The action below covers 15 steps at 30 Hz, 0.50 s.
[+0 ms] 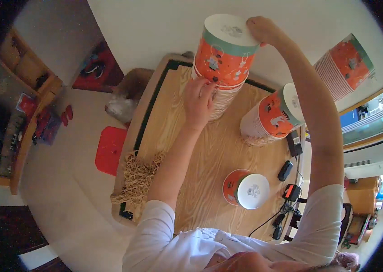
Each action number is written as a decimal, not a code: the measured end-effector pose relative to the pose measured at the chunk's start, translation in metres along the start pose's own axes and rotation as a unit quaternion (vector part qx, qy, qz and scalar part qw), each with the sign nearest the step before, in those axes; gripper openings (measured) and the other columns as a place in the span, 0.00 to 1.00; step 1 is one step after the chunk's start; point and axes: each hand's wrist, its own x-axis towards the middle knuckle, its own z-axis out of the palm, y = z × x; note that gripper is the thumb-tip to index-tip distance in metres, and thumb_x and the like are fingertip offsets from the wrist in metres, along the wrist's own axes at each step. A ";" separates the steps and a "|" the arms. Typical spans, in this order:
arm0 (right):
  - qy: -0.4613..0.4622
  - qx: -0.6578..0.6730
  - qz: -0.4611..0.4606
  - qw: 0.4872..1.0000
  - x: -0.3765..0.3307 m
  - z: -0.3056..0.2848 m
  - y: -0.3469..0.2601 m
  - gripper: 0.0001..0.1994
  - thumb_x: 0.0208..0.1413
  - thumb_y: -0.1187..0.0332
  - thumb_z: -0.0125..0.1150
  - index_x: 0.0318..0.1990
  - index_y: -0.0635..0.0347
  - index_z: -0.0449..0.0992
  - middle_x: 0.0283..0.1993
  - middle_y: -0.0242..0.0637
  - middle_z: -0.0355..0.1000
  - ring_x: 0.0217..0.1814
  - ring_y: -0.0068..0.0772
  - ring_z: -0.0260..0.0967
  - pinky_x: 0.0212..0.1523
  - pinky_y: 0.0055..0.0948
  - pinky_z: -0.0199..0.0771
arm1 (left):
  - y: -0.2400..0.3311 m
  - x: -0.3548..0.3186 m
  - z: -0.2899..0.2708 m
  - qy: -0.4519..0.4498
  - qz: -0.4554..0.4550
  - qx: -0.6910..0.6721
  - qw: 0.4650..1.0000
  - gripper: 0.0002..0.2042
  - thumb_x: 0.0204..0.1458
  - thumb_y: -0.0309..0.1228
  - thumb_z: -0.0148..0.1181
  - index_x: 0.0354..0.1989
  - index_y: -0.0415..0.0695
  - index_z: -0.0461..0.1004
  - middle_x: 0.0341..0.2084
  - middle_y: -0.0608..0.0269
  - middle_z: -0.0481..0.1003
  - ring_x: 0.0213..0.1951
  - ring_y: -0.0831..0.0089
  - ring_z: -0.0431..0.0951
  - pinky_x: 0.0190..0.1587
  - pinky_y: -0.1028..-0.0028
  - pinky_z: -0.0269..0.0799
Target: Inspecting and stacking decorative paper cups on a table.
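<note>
A tall stack of upside-down paper buckets (224, 63), orange with a green band and white bases, stands at the table's far side. My left hand (199, 102) is closed at the lower rim of the topmost bucket, its fingertips against the rims. At the base edge of that same bucket, my right hand (260, 31) grips with curled fingers. A shorter stack of buckets (276, 119) stands to the right, beneath my right forearm. Nearer to me, a single upside-down bucket (232, 186) sits on the wooden table (200, 190).
Tangled beige cord (141, 177) hangs over the table's left edge. Black adapters and cables (292, 192) lie along the right edge. Another bucket stack (343, 68) shows at the far right. A red stool (110, 149) stands left of the table, near a cardboard box (137, 84).
</note>
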 end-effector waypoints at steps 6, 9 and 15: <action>0.041 -0.044 -0.025 0.998 0.000 0.021 0.009 0.17 0.55 0.61 0.38 0.41 0.61 0.72 0.31 0.47 0.72 0.29 0.42 0.72 0.28 0.37 0.75 | -0.001 -0.006 -0.003 -0.026 0.006 0.028 0.999 0.19 0.33 0.18 0.56 0.38 0.44 0.71 0.41 0.57 0.66 0.47 0.57 0.66 0.55 0.52 0.58; 0.201 -0.081 -0.055 0.975 -0.011 0.026 0.009 0.15 0.56 0.62 0.40 0.41 0.60 0.72 0.34 0.48 0.72 0.36 0.46 0.71 0.37 0.41 0.72 | 0.002 -0.008 -0.003 -0.037 0.010 0.031 0.999 0.19 0.33 0.19 0.55 0.39 0.44 0.71 0.42 0.57 0.66 0.48 0.57 0.66 0.55 0.52 0.57; 0.361 0.178 -0.172 0.899 -0.140 0.031 -0.057 0.11 0.51 0.73 0.50 0.43 0.60 0.70 0.41 0.48 0.68 0.44 0.51 0.65 0.45 0.44 0.65 | 0.007 -0.011 -0.012 -0.070 0.005 0.064 0.995 0.22 0.37 0.19 0.54 0.46 0.46 0.69 0.45 0.57 0.66 0.51 0.57 0.65 0.55 0.53 0.57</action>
